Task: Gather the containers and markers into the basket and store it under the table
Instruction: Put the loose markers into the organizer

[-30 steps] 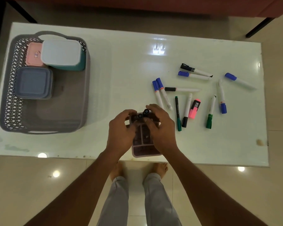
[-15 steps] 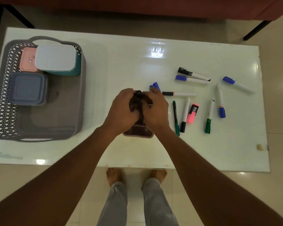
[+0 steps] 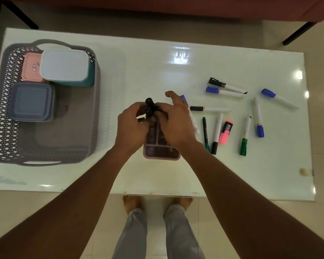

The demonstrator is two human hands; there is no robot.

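A mauve divided pen holder (image 3: 161, 156) stands on the white table (image 3: 157, 71) near its front middle, with two black markers (image 3: 149, 106) sticking up from its far end. My left hand (image 3: 131, 128) grips the holder's left side, fingers curled beside the black markers. My right hand (image 3: 177, 126) grips the right side, with one finger lifted. Several loose markers lie to the right, among them a pink highlighter (image 3: 226, 131), a green marker (image 3: 245, 136) and a blue-capped marker (image 3: 278, 98). The grey basket (image 3: 96, 113) on the left holds a pink container (image 3: 30, 66), a white-lidded teal container (image 3: 64, 65) and a blue-grey container (image 3: 31, 101).
The right half of the basket floor is bare. A dark red sofa edge (image 3: 176, 8) with black legs runs along the table's far side. My feet (image 3: 131, 203) stand on the tiled floor at the table's front edge.
Both hands slid the pen holder away from the front edge toward the table's middle. A finger of my right hand has lifted off.
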